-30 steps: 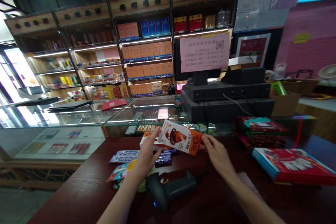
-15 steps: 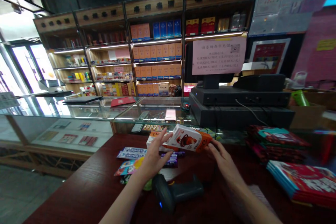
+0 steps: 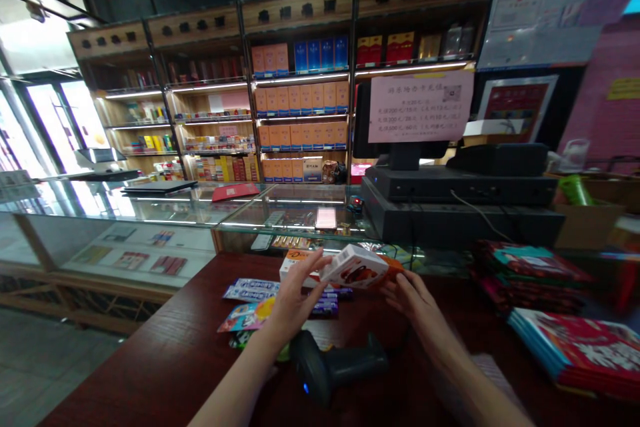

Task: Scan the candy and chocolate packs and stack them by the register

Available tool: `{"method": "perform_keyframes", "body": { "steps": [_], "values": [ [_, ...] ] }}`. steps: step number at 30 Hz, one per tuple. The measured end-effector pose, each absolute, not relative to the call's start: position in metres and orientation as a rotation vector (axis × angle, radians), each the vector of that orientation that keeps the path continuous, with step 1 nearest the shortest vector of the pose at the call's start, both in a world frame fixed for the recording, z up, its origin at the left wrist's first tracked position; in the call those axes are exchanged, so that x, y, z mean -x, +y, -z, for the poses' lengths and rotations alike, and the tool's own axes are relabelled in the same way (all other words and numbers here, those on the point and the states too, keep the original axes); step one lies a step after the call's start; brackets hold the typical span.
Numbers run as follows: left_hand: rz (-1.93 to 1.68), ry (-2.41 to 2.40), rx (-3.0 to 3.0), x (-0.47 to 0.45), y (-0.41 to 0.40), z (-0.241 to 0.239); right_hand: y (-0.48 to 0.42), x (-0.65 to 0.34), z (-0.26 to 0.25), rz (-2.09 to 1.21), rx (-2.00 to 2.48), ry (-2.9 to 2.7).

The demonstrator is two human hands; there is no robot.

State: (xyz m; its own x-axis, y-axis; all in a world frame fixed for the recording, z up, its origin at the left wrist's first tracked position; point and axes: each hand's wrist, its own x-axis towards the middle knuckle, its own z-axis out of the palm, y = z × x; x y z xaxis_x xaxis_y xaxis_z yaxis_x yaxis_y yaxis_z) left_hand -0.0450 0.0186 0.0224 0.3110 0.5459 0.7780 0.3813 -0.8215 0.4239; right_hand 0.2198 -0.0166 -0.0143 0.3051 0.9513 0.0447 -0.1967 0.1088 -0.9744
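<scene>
A white-and-orange snack box (image 3: 356, 268) is held tilted above the dark red counter (image 3: 165, 347), between my two hands. The fingertips of my left hand (image 3: 296, 297) press on its left end. At its orange right end, my right hand (image 3: 413, 300) has its fingers closed. Another white-and-orange box (image 3: 296, 260) lies behind my left hand, partly covered. Purple-wrapped bars (image 3: 327, 307), blue-and-white packets (image 3: 251, 289) and a colourful pouch (image 3: 243, 319) lie around that hand. Nearer to me, a dark barcode scanner (image 3: 335, 367) with a blue light rests on its side.
Red packages (image 3: 585, 353) and a pile of dark red bags (image 3: 525, 273) stand at the right. A glass display case (image 3: 165, 210) borders the counter's far side. Behind it are a monitor with a pink notice (image 3: 420, 107), a black cash drawer (image 3: 460, 220) and stocked shelves.
The held box has turned between my hands; its front now faces more downward and a white side shows on top. My right hand has shifted slightly left.
</scene>
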Motion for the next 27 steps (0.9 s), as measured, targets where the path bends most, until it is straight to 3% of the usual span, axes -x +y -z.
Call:
{"method": "perform_keyframes", "body": {
  "steps": [12,27],
  "values": [
    [-1.413,0.829,-2.057,0.042,0.015,-0.029,-0.014,-0.217,0.012,-1.184,0.967,-0.802],
    [-1.657,0.735,-2.446,0.043,0.019,-0.033,-0.018,-0.213,0.008,-1.291,0.828,-0.671]
  ]
}}
